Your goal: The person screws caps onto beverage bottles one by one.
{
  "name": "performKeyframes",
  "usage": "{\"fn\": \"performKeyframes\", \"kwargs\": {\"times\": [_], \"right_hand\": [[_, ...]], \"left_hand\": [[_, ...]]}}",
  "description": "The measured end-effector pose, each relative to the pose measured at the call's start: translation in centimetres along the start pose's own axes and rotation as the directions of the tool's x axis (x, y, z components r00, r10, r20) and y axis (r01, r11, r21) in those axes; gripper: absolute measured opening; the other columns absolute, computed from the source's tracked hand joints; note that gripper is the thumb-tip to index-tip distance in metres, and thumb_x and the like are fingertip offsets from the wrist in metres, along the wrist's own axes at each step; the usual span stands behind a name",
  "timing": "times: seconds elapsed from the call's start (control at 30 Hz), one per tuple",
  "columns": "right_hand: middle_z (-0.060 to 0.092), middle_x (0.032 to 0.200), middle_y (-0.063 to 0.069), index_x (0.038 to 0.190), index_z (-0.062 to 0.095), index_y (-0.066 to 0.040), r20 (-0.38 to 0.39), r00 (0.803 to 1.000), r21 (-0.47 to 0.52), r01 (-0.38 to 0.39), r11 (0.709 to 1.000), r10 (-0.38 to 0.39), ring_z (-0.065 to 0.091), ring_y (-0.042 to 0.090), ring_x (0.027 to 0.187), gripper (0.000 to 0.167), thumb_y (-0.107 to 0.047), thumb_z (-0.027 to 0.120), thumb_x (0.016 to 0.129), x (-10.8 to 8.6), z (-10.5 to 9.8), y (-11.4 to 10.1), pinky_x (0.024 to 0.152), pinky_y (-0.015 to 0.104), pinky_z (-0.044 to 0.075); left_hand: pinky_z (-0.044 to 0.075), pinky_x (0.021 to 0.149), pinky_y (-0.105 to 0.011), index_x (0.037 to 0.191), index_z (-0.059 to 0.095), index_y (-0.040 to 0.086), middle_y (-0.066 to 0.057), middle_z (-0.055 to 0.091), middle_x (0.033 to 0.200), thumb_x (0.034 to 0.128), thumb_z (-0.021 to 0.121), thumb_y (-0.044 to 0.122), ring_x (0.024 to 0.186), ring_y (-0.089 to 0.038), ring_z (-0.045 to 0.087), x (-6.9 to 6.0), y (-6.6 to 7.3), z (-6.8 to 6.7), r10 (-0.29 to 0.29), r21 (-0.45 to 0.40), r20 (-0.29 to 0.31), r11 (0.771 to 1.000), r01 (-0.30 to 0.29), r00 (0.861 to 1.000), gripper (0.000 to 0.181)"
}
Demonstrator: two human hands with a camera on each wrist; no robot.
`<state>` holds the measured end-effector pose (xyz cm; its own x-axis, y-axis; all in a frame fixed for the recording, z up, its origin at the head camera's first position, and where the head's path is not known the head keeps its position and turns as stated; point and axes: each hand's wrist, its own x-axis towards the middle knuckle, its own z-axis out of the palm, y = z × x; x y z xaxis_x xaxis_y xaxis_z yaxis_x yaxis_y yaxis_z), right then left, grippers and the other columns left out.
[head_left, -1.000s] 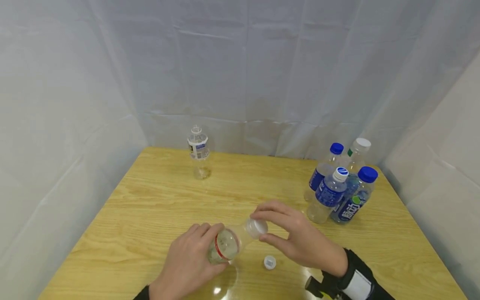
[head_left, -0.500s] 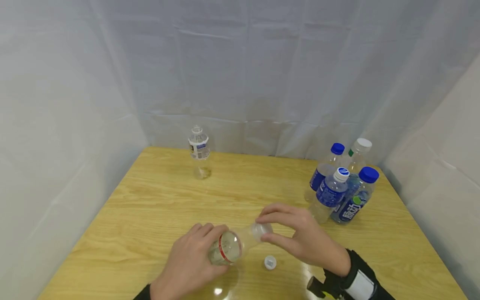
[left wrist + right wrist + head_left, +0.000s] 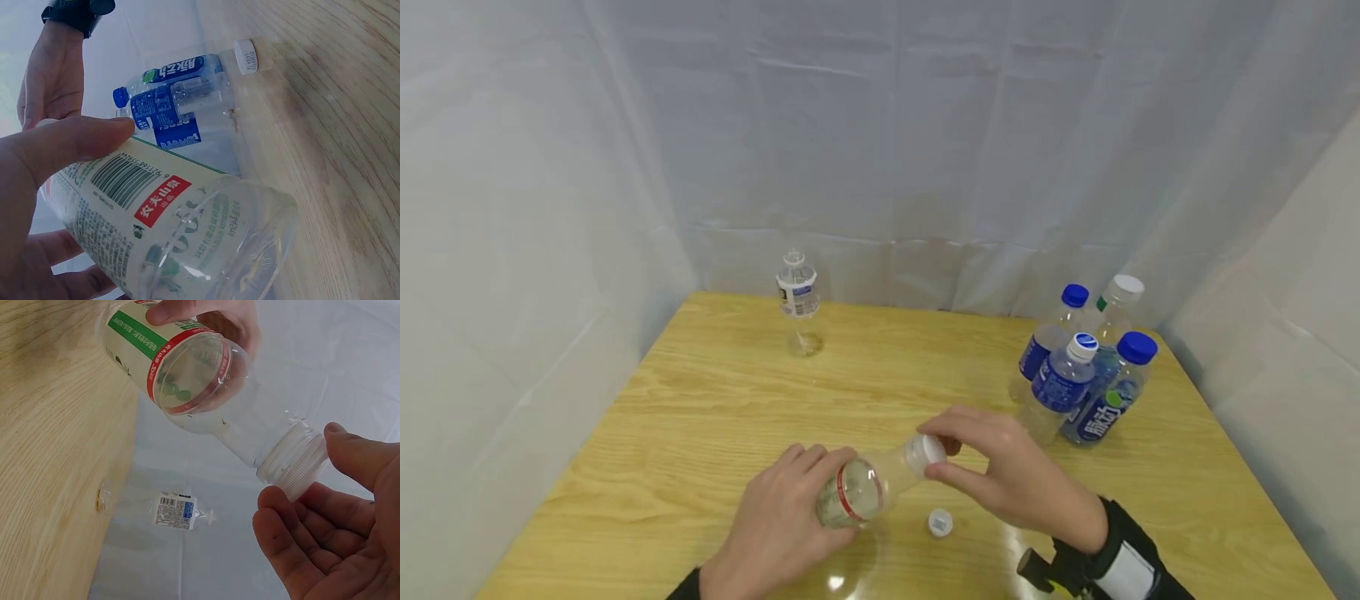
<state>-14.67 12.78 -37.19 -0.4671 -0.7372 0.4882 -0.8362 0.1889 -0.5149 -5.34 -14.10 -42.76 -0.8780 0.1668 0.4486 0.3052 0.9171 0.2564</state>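
Observation:
A clear plastic bottle (image 3: 891, 475) with a red-banded label is tilted above the table, its neck toward the right. My left hand (image 3: 786, 512) grips it round the labelled body. At the neck, the thumb and fingers of my right hand (image 3: 1000, 462) pinch a ridged white cap (image 3: 299, 462), which sits on the bottle's mouth. Below the neck, a loose white cap (image 3: 940, 523) lies on the table; it shows in the left wrist view too.
An uncapped clear bottle (image 3: 797, 296) stands at the back left of the wooden table (image 3: 700, 433). Several capped bottles cluster at the right, among them one with a blue label and white cap (image 3: 1060, 387) and one with a blue cap (image 3: 1108, 400). Pale sheeting (image 3: 895, 150) surrounds the table.
My right hand and the bottle's neck have shifted slightly to the right. The right fingers have changed position round the cap, and more of it shows. The left hand keeps its grip.

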Motion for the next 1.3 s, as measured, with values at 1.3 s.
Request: {"fn": "performKeyframes", "kwargs": {"times": [1.3], "right_hand": [[0.065,0.118,-0.002,0.135,0.061,-0.014,0.086,0.99,-0.074,0.121,0.99,-0.114,0.064,0.008,0.101,0.04,-0.018,0.07,0.096,-0.14,-0.22,0.05,0.084,0.02,0.056]], "left_hand": [[0.047,0.062,-0.019,0.116,0.068,0.027,0.019,0.06,0.089,0.0514,0.093,0.048,0.082,-0.001,0.054,0.04,0.56,-0.28,-0.014,-0.051,0.082,0.999,0.018,0.997,0.072]]}}
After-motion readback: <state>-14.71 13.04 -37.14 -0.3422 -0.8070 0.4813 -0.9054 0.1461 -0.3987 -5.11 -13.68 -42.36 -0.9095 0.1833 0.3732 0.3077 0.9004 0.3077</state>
